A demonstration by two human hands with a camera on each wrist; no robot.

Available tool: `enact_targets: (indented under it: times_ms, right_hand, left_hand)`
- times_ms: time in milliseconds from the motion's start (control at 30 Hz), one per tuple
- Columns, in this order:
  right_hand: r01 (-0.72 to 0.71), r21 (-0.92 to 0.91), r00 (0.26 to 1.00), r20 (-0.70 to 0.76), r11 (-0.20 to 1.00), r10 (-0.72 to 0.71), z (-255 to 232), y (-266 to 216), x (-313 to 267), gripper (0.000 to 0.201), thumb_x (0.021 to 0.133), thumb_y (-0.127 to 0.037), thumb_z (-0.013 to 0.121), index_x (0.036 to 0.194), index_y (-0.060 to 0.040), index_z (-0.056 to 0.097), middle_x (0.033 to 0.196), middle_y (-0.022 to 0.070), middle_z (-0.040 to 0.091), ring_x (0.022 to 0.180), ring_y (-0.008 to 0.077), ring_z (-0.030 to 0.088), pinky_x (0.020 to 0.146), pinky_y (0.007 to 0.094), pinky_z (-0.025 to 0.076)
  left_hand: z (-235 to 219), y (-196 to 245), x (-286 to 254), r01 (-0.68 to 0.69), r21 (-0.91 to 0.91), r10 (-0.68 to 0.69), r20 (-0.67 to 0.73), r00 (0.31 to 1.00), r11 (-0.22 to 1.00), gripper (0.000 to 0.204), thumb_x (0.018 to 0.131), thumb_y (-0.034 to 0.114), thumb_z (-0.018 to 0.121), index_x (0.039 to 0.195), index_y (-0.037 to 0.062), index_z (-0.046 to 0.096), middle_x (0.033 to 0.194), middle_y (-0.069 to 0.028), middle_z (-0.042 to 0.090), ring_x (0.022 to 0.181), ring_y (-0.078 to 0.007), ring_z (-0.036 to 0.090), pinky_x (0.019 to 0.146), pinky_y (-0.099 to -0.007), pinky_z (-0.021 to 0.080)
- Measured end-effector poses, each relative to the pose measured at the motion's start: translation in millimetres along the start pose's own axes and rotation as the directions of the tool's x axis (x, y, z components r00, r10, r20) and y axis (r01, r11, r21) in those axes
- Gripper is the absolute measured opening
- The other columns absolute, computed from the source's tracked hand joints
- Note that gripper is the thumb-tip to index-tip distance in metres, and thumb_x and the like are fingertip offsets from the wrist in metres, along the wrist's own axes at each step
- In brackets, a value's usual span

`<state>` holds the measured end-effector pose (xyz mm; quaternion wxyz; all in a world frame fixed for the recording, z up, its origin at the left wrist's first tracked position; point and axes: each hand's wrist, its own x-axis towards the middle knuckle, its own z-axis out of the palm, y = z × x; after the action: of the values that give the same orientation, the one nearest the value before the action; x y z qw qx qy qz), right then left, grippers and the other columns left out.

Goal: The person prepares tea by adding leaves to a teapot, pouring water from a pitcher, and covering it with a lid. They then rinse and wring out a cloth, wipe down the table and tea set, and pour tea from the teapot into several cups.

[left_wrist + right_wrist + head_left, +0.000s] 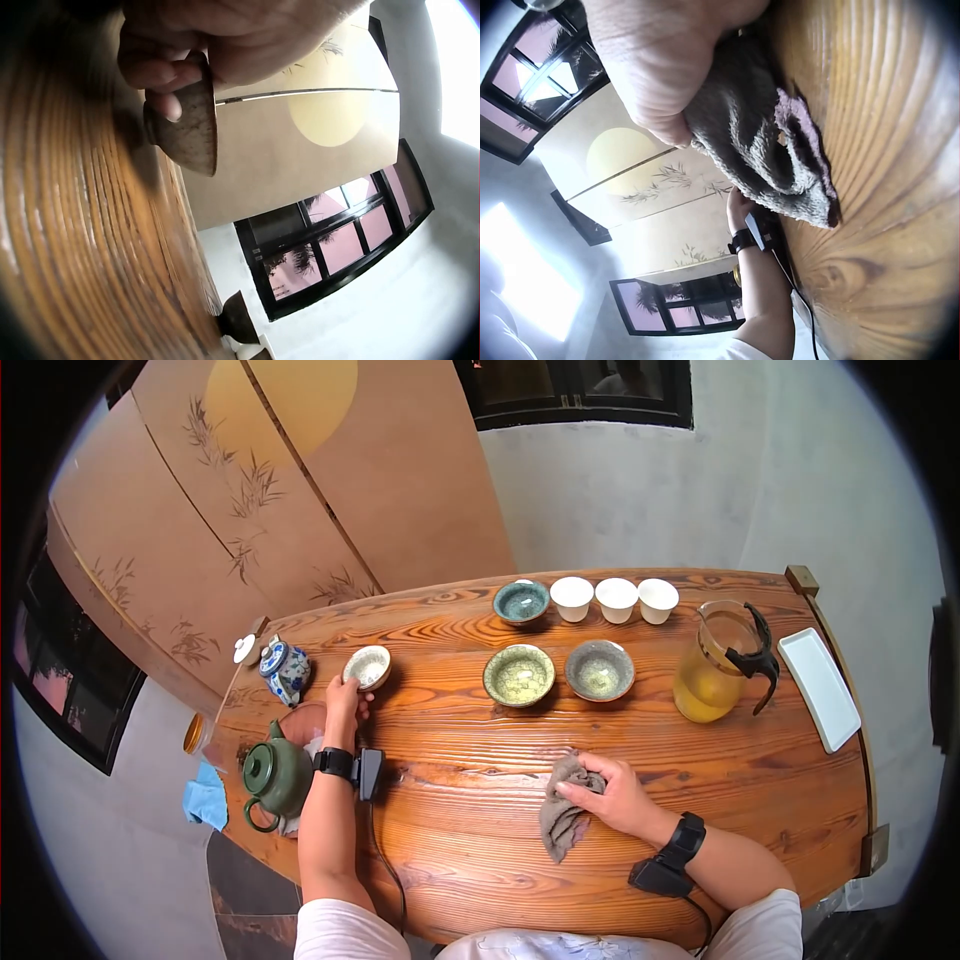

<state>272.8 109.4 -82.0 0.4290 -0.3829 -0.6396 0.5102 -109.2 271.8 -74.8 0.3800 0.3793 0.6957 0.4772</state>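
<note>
My left hand (345,710) pinches the rim of a small pale-lined tea cup (368,666) at the left of the table. In the left wrist view the cup (191,135) shows a brown speckled outside, with fingertips against its wall and its foot close over the wood. A crumpled grey-brown cloth (562,818) is gripped by my right hand (622,800) near the table's front middle. Seen from the right wrist, the cloth (742,142) bunches under the fingers, and its lower edge, with a purple patch, lies along the tabletop.
Beside my left forearm, a green teapot (285,775) stands near a blue-and-white pot (290,675). Ahead are a yellow-green bowl (519,678), a grey bowl (600,670), a teal cup (521,602) and three white cups (616,598). At right stand a glass pitcher (708,678) and white tray (820,688).
</note>
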Motion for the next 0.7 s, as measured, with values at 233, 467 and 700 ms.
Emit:
enact_targets:
  times_ms: [233, 467, 700]
  right_hand:
    - [0.034, -0.004, 0.999, -0.032, 0.999, -0.034, 1, 0, 0, 0.022, 0.078, -0.018, 0.065, 0.084, 0.0017, 0.058, 0.070, 0.0087, 0.059, 0.064, 0.0110, 0.055, 0.058, 0.0264, 0.045]
    - [0.066, -0.022, 0.997, -0.033, 0.998, -0.067, 2, 0, 1, 0.020, 0.078, -0.017, 0.064, 0.083, 0.0015, 0.058, 0.070, 0.0092, 0.060, 0.063, 0.0124, 0.056, 0.058, 0.0269, 0.045]
    - [0.057, -0.031, 0.998, -0.033, 0.998, -0.058, 3, 5, 1, 0.022, 0.077, -0.018, 0.064, 0.083, 0.0024, 0.057, 0.070, 0.0108, 0.059, 0.063, 0.0136, 0.056, 0.058, 0.0277, 0.045]
  left_hand:
    - [2, -9, 10, 0.033, -0.048, -0.034, -0.022, 0.999, 0.998, 0.018, 0.082, 0.009, 0.039, 0.096, 0.0035, 0.048, 0.058, -0.0094, 0.053, 0.037, -0.0143, 0.041, 0.033, -0.0291, 0.038]
    - [0, -15, 21, 0.022, -0.146, -0.023, -0.011, 1.000, 0.989, 0.016, 0.083, 0.009, 0.039, 0.095, 0.0023, 0.046, 0.057, -0.0104, 0.054, 0.037, -0.0141, 0.043, 0.033, -0.0294, 0.040]
    - [-1, -16, 22, 0.048, -0.143, -0.051, -0.018, 0.999, 0.989, 0.017, 0.083, 0.011, 0.040, 0.095, 0.0009, 0.047, 0.059, -0.0104, 0.055, 0.039, -0.0148, 0.045, 0.034, -0.0293, 0.042]
